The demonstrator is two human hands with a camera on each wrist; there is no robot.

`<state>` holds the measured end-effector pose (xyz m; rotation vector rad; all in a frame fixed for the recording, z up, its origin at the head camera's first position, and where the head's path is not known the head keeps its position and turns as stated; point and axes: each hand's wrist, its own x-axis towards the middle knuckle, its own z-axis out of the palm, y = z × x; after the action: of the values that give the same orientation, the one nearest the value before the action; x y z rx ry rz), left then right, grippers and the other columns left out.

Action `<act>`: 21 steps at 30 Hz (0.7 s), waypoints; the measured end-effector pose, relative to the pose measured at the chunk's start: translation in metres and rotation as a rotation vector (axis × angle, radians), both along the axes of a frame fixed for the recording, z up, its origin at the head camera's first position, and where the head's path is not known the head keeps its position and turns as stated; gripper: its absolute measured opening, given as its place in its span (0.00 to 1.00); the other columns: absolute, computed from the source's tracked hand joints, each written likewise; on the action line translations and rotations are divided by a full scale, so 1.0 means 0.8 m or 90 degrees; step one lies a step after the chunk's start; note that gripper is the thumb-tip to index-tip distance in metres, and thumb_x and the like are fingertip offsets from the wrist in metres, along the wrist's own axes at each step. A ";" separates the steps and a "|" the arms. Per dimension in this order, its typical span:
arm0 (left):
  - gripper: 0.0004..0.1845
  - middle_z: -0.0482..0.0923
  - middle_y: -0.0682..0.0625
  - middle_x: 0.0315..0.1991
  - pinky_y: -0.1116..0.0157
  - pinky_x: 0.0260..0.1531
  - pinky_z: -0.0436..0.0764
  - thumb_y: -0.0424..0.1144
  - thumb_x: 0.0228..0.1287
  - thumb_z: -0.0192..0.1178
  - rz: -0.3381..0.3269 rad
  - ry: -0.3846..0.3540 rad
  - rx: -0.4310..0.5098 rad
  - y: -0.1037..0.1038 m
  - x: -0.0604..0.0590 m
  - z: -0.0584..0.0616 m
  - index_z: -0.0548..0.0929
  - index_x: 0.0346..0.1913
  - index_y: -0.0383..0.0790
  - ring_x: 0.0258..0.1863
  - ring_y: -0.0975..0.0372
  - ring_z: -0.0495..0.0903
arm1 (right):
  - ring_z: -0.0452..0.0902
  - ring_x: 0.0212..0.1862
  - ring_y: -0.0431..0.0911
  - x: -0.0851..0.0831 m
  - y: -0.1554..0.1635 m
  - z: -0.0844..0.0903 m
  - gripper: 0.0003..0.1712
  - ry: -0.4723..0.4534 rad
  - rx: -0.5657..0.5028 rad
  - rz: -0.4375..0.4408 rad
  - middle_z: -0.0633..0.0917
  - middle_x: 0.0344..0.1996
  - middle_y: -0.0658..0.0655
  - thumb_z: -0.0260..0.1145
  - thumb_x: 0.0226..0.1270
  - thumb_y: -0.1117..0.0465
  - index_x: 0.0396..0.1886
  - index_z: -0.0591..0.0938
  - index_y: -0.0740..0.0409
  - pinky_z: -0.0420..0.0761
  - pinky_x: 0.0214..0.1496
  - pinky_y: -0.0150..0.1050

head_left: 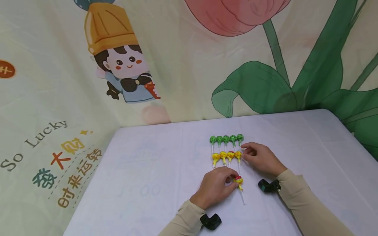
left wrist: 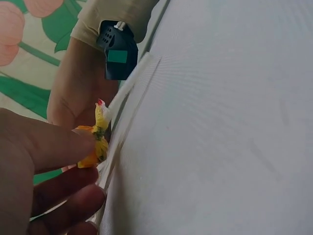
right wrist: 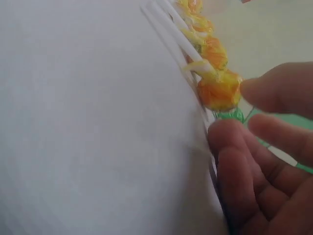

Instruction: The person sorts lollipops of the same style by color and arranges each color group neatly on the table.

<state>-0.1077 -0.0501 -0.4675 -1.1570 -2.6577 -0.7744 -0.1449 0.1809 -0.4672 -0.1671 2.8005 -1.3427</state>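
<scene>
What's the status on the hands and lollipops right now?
Left hand pinches loose yellow lollipop. Right hand fingers the end of the yellow row. Green row untouched. Nothing in the way.

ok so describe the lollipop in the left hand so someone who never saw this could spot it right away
On the white table, find the two rows of lollipops: green row behind, yellow row in front. Nearer the person, the left hand pinches a loose yellow lollipop. It alone lies outside the rows, its stick pointing toward the person.

A white table lies under both hands. Beyond the hands hangs a cream backdrop with a cartoon child, a pink tulip and green leaves.
</scene>
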 end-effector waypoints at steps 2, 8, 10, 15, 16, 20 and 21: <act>0.10 0.80 0.64 0.37 0.80 0.33 0.71 0.41 0.60 0.72 -0.006 -0.020 0.022 -0.001 0.000 0.002 0.87 0.44 0.53 0.32 0.76 0.74 | 0.79 0.42 0.47 0.001 0.002 0.000 0.22 -0.011 -0.015 -0.010 0.84 0.40 0.53 0.66 0.70 0.57 0.61 0.79 0.59 0.81 0.42 0.40; 0.10 0.80 0.62 0.40 0.80 0.37 0.74 0.34 0.62 0.68 -0.037 -0.104 0.075 0.002 -0.005 0.007 0.86 0.45 0.49 0.36 0.74 0.77 | 0.79 0.41 0.48 0.008 0.008 0.000 0.21 -0.033 -0.043 -0.032 0.84 0.40 0.54 0.67 0.71 0.55 0.59 0.81 0.59 0.81 0.40 0.37; 0.10 0.79 0.61 0.40 0.79 0.38 0.75 0.32 0.62 0.67 -0.042 -0.140 0.097 0.005 -0.007 0.008 0.86 0.45 0.47 0.37 0.72 0.78 | 0.79 0.42 0.48 0.010 0.009 0.000 0.21 -0.037 -0.045 -0.030 0.84 0.41 0.55 0.67 0.71 0.55 0.59 0.81 0.60 0.81 0.41 0.36; 0.11 0.79 0.58 0.41 0.77 0.39 0.79 0.29 0.61 0.67 -0.050 -0.206 0.160 0.010 -0.012 0.007 0.85 0.45 0.43 0.39 0.70 0.80 | 0.79 0.44 0.49 0.013 0.011 0.001 0.21 -0.035 -0.043 -0.034 0.84 0.46 0.56 0.66 0.72 0.54 0.58 0.81 0.60 0.82 0.42 0.37; 0.11 0.80 0.57 0.41 0.77 0.39 0.79 0.28 0.61 0.67 -0.051 -0.216 0.171 0.011 -0.013 0.007 0.85 0.45 0.42 0.39 0.71 0.80 | 0.79 0.44 0.49 0.014 0.011 0.002 0.20 -0.035 -0.043 -0.034 0.84 0.46 0.56 0.66 0.72 0.54 0.58 0.81 0.60 0.82 0.42 0.38; 0.11 0.81 0.54 0.42 0.76 0.39 0.80 0.27 0.61 0.66 -0.043 -0.236 0.208 0.012 -0.016 0.009 0.86 0.45 0.39 0.36 0.73 0.80 | 0.79 0.41 0.48 0.015 0.013 0.003 0.20 -0.039 -0.046 -0.037 0.85 0.44 0.56 0.65 0.73 0.54 0.58 0.81 0.60 0.81 0.41 0.39; 0.11 0.82 0.53 0.42 0.76 0.39 0.80 0.26 0.61 0.66 -0.041 -0.234 0.215 0.012 -0.018 0.010 0.86 0.45 0.38 0.36 0.73 0.80 | 0.79 0.41 0.48 0.016 0.013 0.004 0.20 -0.040 -0.049 -0.037 0.85 0.44 0.56 0.66 0.73 0.54 0.58 0.81 0.60 0.81 0.41 0.39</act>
<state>-0.1217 -0.0405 -0.4597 -1.1012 -2.6161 -1.5090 -0.1321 0.1911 -0.4642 -0.0452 2.7242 -1.4423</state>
